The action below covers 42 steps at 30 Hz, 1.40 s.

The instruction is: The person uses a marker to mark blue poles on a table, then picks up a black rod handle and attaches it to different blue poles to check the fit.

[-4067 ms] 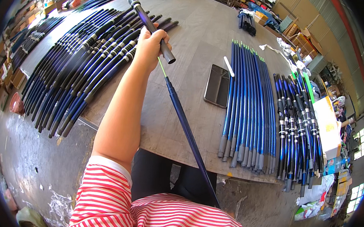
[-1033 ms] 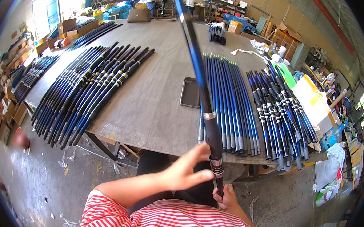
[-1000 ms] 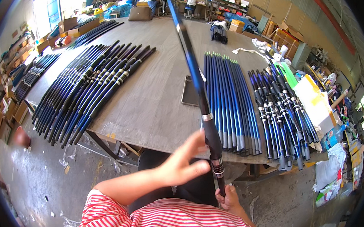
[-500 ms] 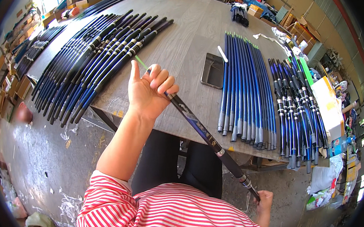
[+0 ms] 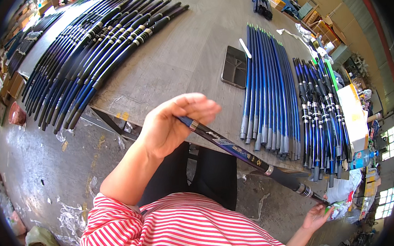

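A dark fishing rod (image 5: 235, 153) with silver rings and a black foam grip slants across my front, from upper left down to lower right. Its upper end rests against the palm of my left hand (image 5: 167, 127), whose fingers stretch out straight and do not wrap round it. At the butt end, my right hand (image 5: 314, 218) pinches the rod with closed fingers. A bit of green shows beside those fingertips; what it belongs to is hard to make out. On the table (image 5: 174, 65) lies a row of blue rod sections (image 5: 270, 95) with green tips and grey ends.
Many black and blue rods (image 5: 105, 51) are piled at the table's left. More ringed rods (image 5: 319, 114) lie at the right edge. A phone (image 5: 234, 68) and a white stick (image 5: 245, 48) lie beside the blue row. A reddish bucket (image 5: 17, 113) stands on the littered floor.
My left fingers have uncurled from the rod's upper end, where a green tip stuck out before. My right hand has moved rightward with the butt, and green now shows beside it.
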### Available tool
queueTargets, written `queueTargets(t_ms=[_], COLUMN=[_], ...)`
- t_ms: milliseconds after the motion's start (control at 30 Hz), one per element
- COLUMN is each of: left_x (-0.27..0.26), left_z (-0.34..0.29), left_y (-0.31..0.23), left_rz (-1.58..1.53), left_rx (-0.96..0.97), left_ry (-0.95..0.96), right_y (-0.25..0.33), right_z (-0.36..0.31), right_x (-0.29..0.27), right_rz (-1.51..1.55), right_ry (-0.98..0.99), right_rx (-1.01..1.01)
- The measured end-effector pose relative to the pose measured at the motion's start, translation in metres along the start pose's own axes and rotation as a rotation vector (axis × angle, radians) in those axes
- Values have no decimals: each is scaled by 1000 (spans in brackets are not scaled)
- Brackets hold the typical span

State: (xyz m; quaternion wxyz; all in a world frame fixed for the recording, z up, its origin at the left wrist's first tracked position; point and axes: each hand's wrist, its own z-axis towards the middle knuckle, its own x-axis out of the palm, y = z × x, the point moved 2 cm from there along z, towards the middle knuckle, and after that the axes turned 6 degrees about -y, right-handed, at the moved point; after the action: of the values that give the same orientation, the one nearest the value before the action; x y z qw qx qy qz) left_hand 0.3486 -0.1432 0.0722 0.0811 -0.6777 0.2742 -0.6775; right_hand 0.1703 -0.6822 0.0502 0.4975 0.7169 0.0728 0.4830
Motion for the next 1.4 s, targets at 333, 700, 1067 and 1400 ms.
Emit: queueTargets(t_ms=[333, 700, 1067, 1400], left_x=[-23, 9, 2, -41], left_z=[-30, -18, -28, -53], left_y=[65, 102, 90, 78], left_rz=[265, -57, 66, 745], left_rx=[-566, -449, -414, -174], left_ry=[397, 533, 385, 200], right_y=[59, -166, -176, -140], right_z=[10, -106, -101, -39], right_x=[175, 286, 292, 309], right_rz=[-530, -468, -685, -385], right_ry=[228, 1176, 1270, 846], right_rx=[-467, 22, -70, 85])
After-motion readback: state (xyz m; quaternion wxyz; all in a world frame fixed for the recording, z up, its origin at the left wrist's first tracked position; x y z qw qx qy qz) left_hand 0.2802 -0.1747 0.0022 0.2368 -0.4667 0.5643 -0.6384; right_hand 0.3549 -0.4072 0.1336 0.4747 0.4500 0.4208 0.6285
